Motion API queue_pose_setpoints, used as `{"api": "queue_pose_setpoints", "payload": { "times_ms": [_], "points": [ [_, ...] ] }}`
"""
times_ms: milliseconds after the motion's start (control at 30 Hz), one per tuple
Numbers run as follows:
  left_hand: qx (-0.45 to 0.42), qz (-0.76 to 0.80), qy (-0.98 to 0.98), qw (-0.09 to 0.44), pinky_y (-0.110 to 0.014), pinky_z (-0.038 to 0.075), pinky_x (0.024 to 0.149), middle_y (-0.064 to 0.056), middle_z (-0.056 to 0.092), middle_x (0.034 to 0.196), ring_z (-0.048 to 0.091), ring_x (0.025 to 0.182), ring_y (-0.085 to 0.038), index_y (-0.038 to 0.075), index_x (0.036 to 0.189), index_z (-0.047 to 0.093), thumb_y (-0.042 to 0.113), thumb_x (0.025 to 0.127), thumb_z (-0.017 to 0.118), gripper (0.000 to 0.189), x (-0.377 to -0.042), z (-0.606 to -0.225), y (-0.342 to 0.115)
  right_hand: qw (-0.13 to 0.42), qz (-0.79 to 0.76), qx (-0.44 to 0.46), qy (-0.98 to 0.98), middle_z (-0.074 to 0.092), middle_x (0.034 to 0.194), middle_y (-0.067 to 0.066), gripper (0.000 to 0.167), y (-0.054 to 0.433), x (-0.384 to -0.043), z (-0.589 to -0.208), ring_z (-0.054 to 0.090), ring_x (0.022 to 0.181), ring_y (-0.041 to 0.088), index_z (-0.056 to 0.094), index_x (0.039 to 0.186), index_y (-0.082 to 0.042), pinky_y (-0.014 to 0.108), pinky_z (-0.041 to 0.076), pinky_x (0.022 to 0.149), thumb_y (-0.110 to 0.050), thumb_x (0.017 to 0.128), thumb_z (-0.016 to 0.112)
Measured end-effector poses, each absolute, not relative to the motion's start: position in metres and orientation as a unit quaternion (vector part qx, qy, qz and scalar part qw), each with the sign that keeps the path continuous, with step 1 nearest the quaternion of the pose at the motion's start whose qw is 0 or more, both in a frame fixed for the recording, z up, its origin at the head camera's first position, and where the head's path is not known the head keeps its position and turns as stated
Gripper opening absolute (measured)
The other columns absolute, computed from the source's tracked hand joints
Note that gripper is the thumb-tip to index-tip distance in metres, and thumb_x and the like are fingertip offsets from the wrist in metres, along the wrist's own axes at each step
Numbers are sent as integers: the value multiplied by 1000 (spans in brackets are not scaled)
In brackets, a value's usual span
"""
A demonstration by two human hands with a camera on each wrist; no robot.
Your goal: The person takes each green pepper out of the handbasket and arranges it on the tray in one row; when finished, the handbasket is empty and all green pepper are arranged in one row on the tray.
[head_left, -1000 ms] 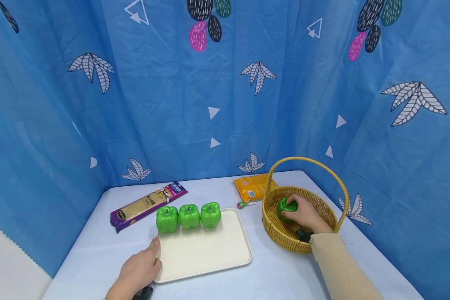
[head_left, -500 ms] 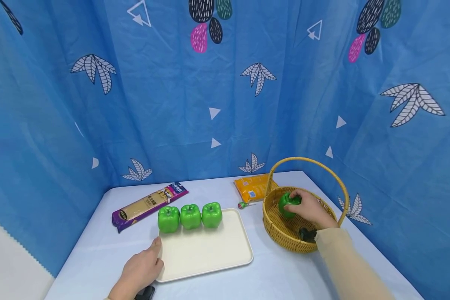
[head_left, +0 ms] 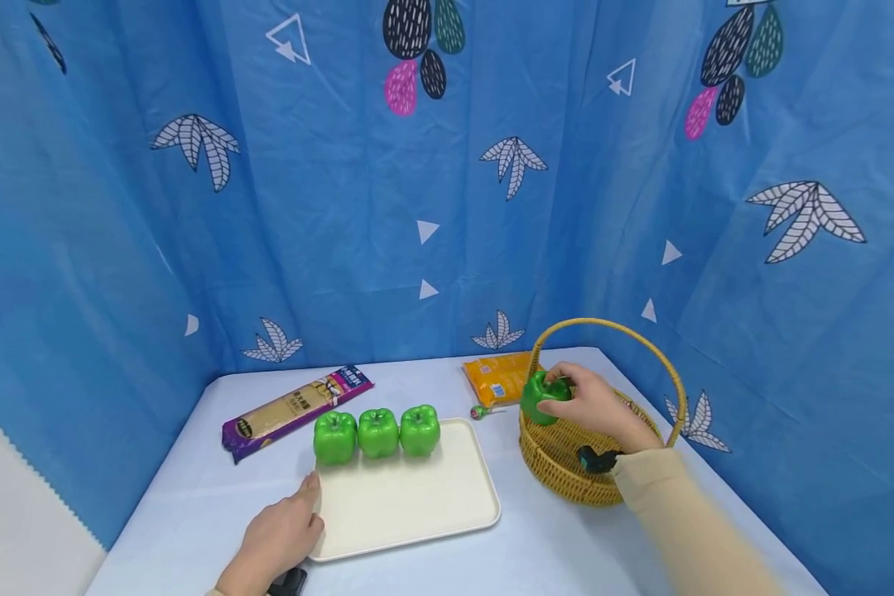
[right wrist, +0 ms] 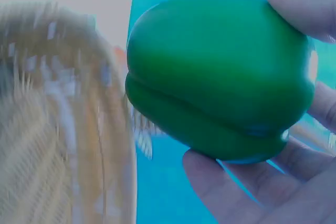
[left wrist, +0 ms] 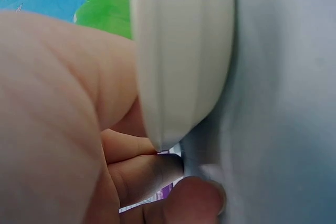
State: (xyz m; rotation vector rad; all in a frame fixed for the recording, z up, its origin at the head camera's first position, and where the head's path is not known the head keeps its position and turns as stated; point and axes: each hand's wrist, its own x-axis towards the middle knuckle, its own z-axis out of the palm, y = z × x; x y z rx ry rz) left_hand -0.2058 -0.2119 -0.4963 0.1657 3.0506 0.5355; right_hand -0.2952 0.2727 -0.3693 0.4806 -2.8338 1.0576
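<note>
In the head view, my right hand (head_left: 599, 406) holds a green bell pepper (head_left: 540, 401) by its top, at the left rim of the wicker basket (head_left: 559, 472). The right wrist view shows thumb and fingers around the pepper (right wrist: 220, 77), apart from the blurred basket wall (right wrist: 105, 145). My left hand (head_left: 283, 530) grips the left edge of a cream tray (head_left: 417, 505). From the left wrist, its thumb lies over the tray rim (left wrist: 181, 51) and its fingers lie by the outer side. Three green bell peppers (head_left: 377, 432) stand in a row along the tray's far edge.
A purple noodle packet (head_left: 298, 410) lies behind the tray on the left. An orange packet (head_left: 499, 377) and a small lollipop (head_left: 484, 410) lie left of the basket. The tall basket handle (head_left: 618, 324) arches over the basket. A blue curtain (head_left: 447, 207) hangs behind the table.
My right hand has lifted the bell pepper from inside the basket up and left to its rim. The left hand stays on the tray edge. The head view has shifted slightly.
</note>
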Motion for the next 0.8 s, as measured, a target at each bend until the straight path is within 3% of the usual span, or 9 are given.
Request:
{"api": "queue_pose_setpoints", "payload": {
  "times_ms": [367,800],
  "points": [
    [54,185,981,15,-35,42,53,-29,55,145,50,59,-18,-15,147,43,13,90,60,66,-206,-498,-212,3,317,217,-923,64,117,2,34,183,-313,-393,58,101,22,68,112,-21,38,56,84,-29,84,85],
    [50,182,982,2,-34,44,54,-28,58,143,50,58,-17,-14,148,44,13,90,61,66,-206,-501,-213,-14,276,226,-934,63,128,9,34,151,-340,-438,57,114,28,69,110,-20,50,52,97,-21,82,87]
  ]
}}
